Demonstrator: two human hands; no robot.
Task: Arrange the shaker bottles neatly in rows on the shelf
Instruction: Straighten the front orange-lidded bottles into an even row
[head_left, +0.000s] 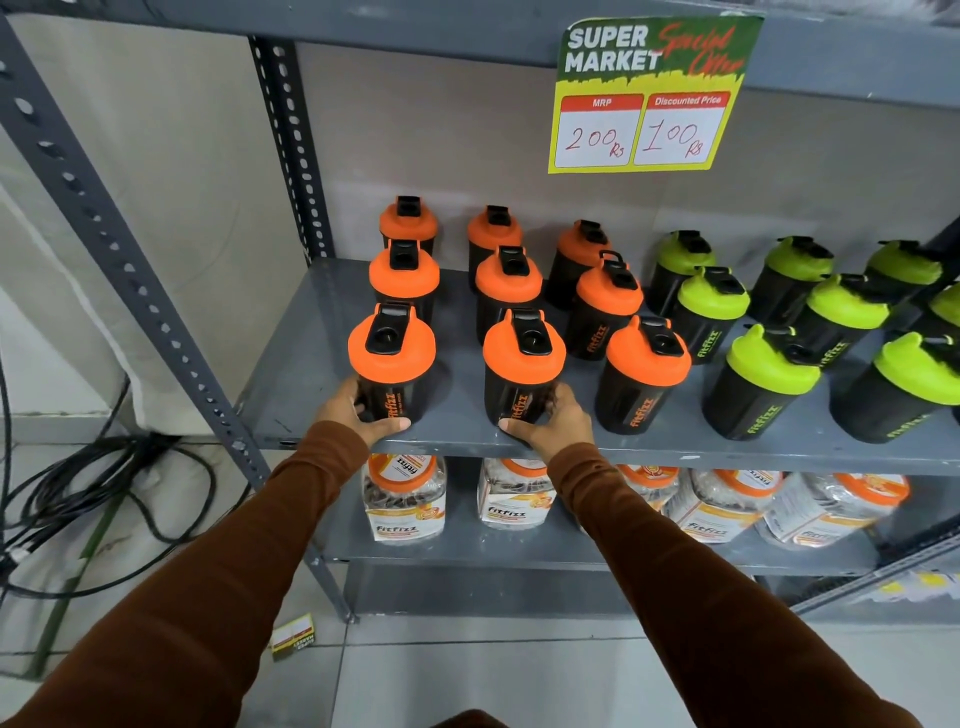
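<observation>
The green-lidded black shaker bottles (761, 382) run off the right edge, so their full count cannot be told, and the far right ones are cut off. The clear plastic jars with orange lids (405, 496) on the lower tier are partly hidden by the grey metal shelf (291, 400) edge and both sleeves; their contents are hard to make out. Nine orange-lidded black shaker bottles stand in three columns on the shelf. The left hand (347, 410) grasps the base of the front-left orange-lidded bottle (390, 364); the right hand (556, 421) grasps the front-middle orange-lidded bottle (522, 366). A yellow and green price sign (649, 93) hangs above.
</observation>
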